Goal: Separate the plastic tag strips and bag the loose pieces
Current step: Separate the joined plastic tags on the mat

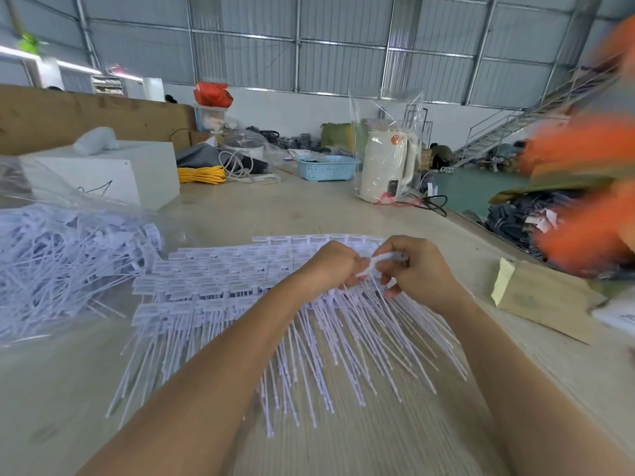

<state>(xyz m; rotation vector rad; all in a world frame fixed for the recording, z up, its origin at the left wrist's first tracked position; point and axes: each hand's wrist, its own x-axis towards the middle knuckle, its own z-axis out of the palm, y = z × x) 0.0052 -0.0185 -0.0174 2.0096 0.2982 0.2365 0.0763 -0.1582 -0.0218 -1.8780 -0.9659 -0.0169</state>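
**Both hands pinch a white tag over the spread of strips**

The left hand (335, 266) and the right hand (417, 269) meet over the far right part of the pile, fingers curled, both pinching one bent white plastic tag piece (379, 261) between them. Directly under them lies the overlapping layer of joined white plastic tag strips (233, 280), flat label ends toward the far side, long thin tails fanned toward the person across the pale wooden table (309, 214).

To the left, a clear plastic bag (51, 201) lies open on the table, with a heap of loose white separated tags (68, 255) in and under it. Behind it stands a white box (137, 173). To the right of the hands rests a flat tan cardboard packet (543, 297).

Farther back on the table are a coil of yellow cable (202, 174), a light blue perforated plastic basket (326, 168), and a cream electric kettle wrapped in clear film (386, 166). Blurred orange shapes (584, 218) fill the right edge.
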